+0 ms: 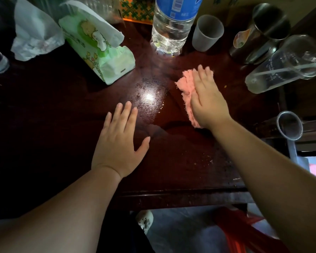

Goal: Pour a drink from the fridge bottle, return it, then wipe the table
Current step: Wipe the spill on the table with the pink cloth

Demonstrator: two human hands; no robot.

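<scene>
Left hand [119,141]: palm down, flat on the table [62,125], fingers straight and slightly spread, holding nothing.
Right hand [207,99]: farther out and to the right, fingers straight and together, pressing flat on the cloth [185,84] without gripping it.
Cloth: pink, crumpled, lying on the table under the right palm; its left edge and far tip show past the hand.
Wet patch [171,125]: shiny film on the dark wood between the two hands, reaching the cloth.
Bottle [173,24]: clear, blue label, upright at the far edge, part full.
Cup [207,32]: frosted plastic, just right of the bottle.
Tissue pack [98,52]: green and white, left of the bottle, a sheet sticking out.
Tumbler [285,64]: clear, with a straw, far right beside steel cups [259,33].
</scene>
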